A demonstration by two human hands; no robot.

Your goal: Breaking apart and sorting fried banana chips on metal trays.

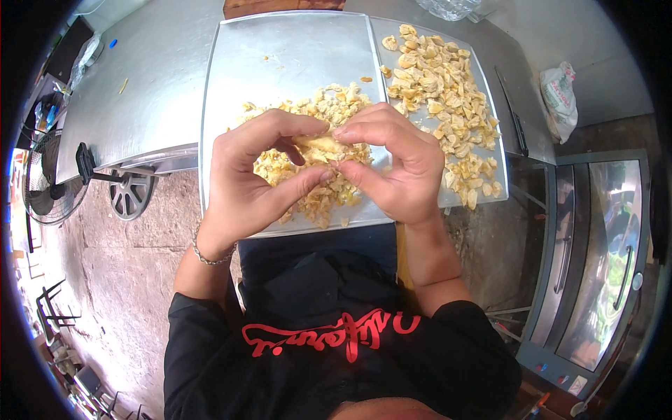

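Near: black shirt with red lettering fills the lower edge; a bracelet on the left wrist. Left hand and right hand meet above the work, fingers curled, thumb and forefinger of each nearly closed. Between the fingertips they pinch a soft yellow piece; both appear to grip it, though the exact contact at the right fingertips is hard to make out. The remaining fingers of the right hand are largely hidden behind its forefinger.

Below: a loose pile of yellow pieces on a pale flat sheet, its middle partly covered by the hands. Beyond, to the right: a second batch of pieces. Far: metal counter; brown object, cut off at the upper edge.
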